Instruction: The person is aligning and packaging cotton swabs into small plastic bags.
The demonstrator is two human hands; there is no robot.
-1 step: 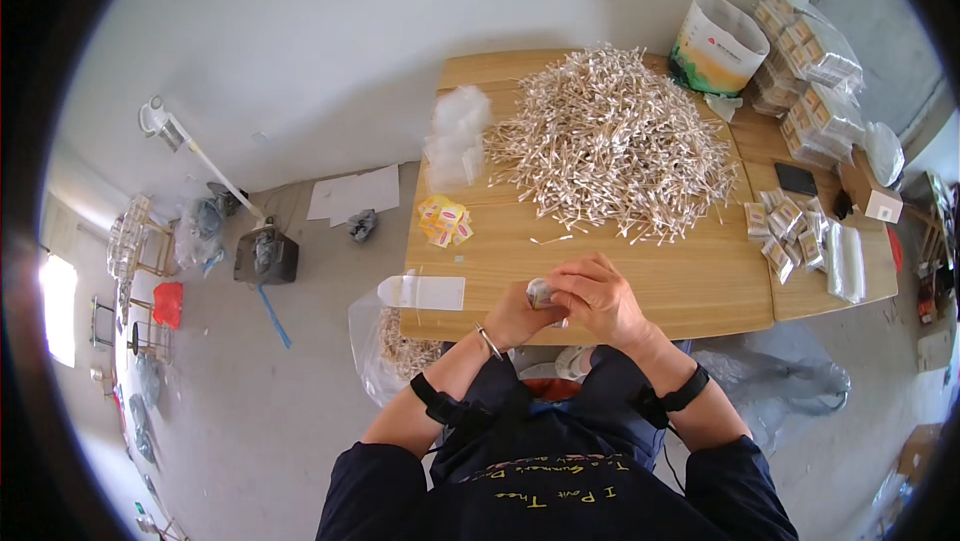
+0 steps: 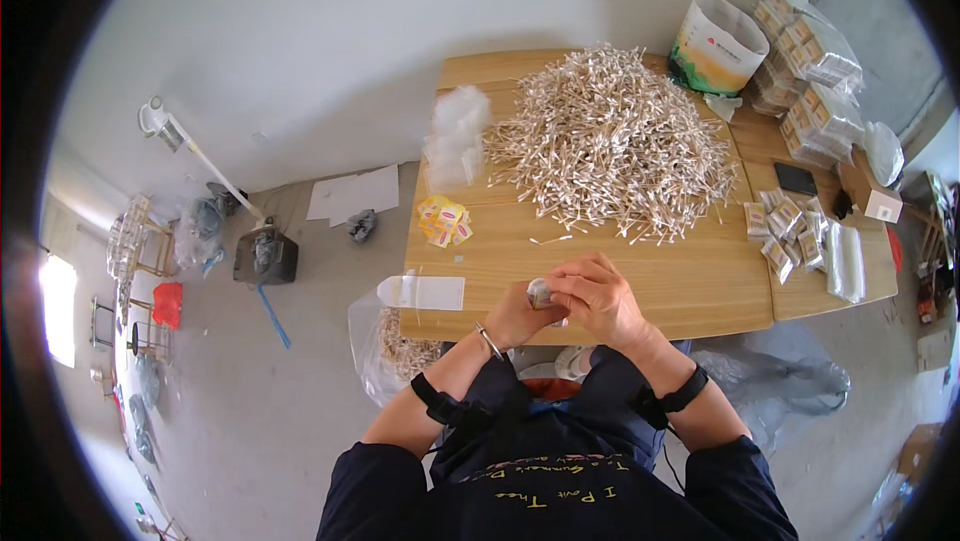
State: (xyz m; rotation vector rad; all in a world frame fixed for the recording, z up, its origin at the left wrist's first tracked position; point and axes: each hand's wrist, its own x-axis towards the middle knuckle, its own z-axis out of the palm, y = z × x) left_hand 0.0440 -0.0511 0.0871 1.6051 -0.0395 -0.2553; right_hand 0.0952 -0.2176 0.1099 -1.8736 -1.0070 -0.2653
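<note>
Over the near edge of the wooden table (image 2: 690, 281), my two hands meet around a small clear packet of cotton swabs (image 2: 540, 293). My left hand (image 2: 517, 317) is wrapped round its lower part. Fingers of my right hand (image 2: 598, 303) pinch at its top and right side, hiding much of it. Beyond them lies a large heap of loose cotton swabs (image 2: 620, 146). Yellow and white printed cards (image 2: 443, 221) lie left of the heap, below a stack of clear plastic bags (image 2: 458, 136). A white card (image 2: 435, 293) rests at the table's near left edge.
Filled packets (image 2: 790, 231), a clear plastic roll (image 2: 846, 261) and a black phone-like slab (image 2: 796, 178) lie at right. Behind them stand bagged packet stacks (image 2: 825, 121) and a round printed container (image 2: 718, 46). A clear bag of swabs (image 2: 400, 346) hangs by the left corner.
</note>
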